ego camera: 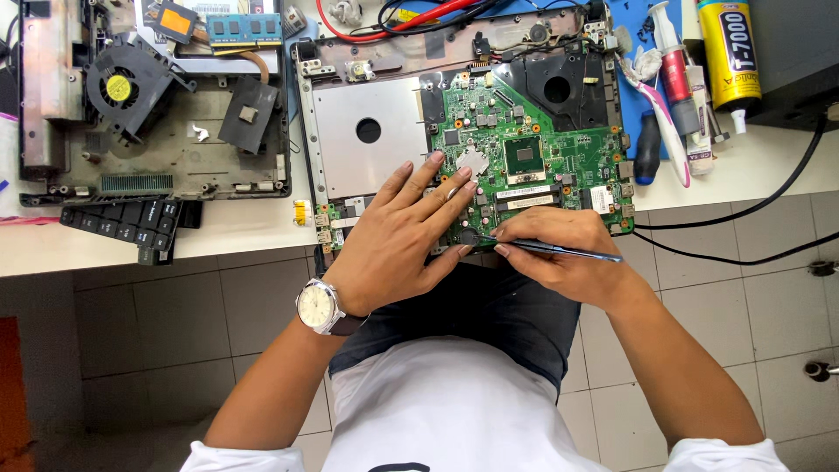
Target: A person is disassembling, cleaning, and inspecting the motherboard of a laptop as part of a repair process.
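Left hand (398, 236) is lying spread on the green circuit board (533, 149); right hand (564, 253) is pinching a thin tool (559, 250) at its near edge, laptop shell (367, 131) already gutted.

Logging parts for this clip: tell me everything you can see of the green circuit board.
The green circuit board lies flat in an opened laptop shell at the table's near edge. It looks like rigid board packed with small parts, a square chip in a socket near its middle and two long slots below. The left hand rests spread on its lower left part. The right hand holds a thin dark tool whose tip meets the board's near edge.
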